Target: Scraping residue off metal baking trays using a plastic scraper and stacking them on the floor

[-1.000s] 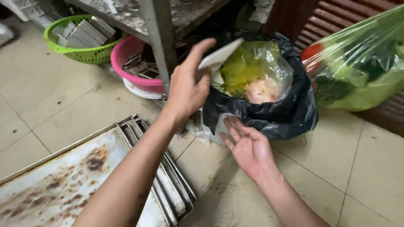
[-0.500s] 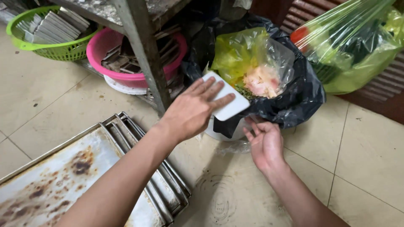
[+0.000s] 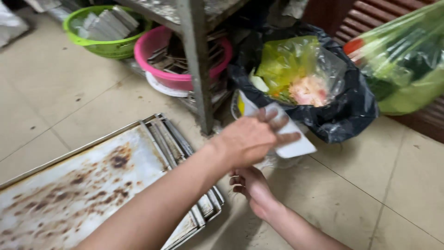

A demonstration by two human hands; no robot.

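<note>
On the tiled floor point(image 3: 407, 185), the left hand point(image 3: 247, 139) pinches a white scraper point(image 3: 289, 134) flat, long axis slanting down-right.

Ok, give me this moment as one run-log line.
left hand: holds white scraper | right hand: beneath it, contents hidden | ahead: black bin bag | left: stacked baking trays on tiled floor

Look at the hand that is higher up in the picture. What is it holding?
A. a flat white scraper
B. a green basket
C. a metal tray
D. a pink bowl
A. The left hand grips a flat white scraper in front of the black rubbish bag; the green basket, the pink bowl and the stacked metal trays all sit untouched on the floor.
</note>
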